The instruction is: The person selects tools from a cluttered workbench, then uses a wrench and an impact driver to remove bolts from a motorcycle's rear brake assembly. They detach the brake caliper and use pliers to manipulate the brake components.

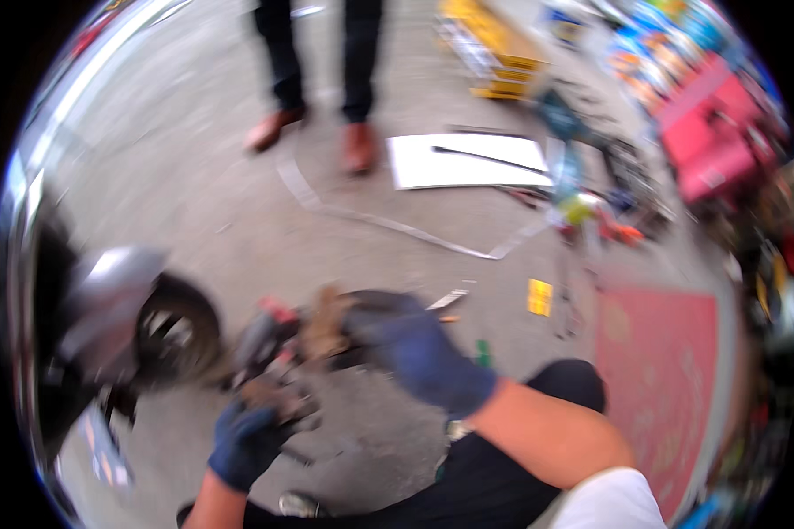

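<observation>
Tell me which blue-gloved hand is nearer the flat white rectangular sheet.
The right blue-gloved hand, beside the blurred brown block; the left hand, lower in view, is farther away.

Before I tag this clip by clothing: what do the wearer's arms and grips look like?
The left grip and right grip both wear wrist-length, dark blue gloves. The left forearm and right forearm are bare; a white sleeve shows on the right side. Blur hides any finer markings.
</observation>
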`<state>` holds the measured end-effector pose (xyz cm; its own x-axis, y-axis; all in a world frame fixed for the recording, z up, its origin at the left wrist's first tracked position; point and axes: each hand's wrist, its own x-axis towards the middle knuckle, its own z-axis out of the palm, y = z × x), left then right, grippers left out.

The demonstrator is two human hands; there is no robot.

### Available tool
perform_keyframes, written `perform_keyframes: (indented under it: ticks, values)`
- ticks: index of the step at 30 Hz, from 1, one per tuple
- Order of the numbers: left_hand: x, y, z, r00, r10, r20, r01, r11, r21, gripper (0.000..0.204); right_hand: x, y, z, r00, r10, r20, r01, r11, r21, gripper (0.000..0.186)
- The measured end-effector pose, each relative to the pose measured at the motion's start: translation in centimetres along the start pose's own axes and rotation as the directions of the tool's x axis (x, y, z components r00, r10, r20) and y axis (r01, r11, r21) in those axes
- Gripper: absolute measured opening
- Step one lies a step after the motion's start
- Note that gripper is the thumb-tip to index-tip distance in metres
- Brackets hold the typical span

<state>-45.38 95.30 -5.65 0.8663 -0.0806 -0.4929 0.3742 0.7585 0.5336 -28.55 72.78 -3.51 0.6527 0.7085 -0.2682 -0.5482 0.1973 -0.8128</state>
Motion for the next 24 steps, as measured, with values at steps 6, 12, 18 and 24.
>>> perform_keyframes:
  ticks: [6, 12, 18, 24]
  values:
    - [-0.1, 0.4, -1.2, 0.998, -0.035, 0.056, 0.04, 0.996, -0.074, 0.044, 0.4, -0.7, 1.6, 0.983, 0.163, -0.08, -0.138, 0.957, 0.256, 0.04]
    - [-1.8, -0.8, 2.1, 0.997, -0.003, -0.075, 0.0, 0.999, -0.046, 0.052, 0.9, -0.1, -1.1, 0.975, 0.221, -0.008, -0.208, 0.931, 0.301, 0.038]
    - [-2.1, -1.3, 2.9, 0.988, 0.025, -0.154, -0.034, 0.998, -0.057, 0.061, 1.9, 0.1, -1.4, 0.969, 0.243, 0.035, -0.242, 0.919, 0.31, 0.036]
    - [-1.8, -1.2, 2.7, 0.986, 0.064, -0.156, -0.056, 0.997, 0.055, 0.065, 3.3, 1.0, -3.1, 0.968, 0.25, 0.027, -0.247, 0.926, 0.284, 0.032]
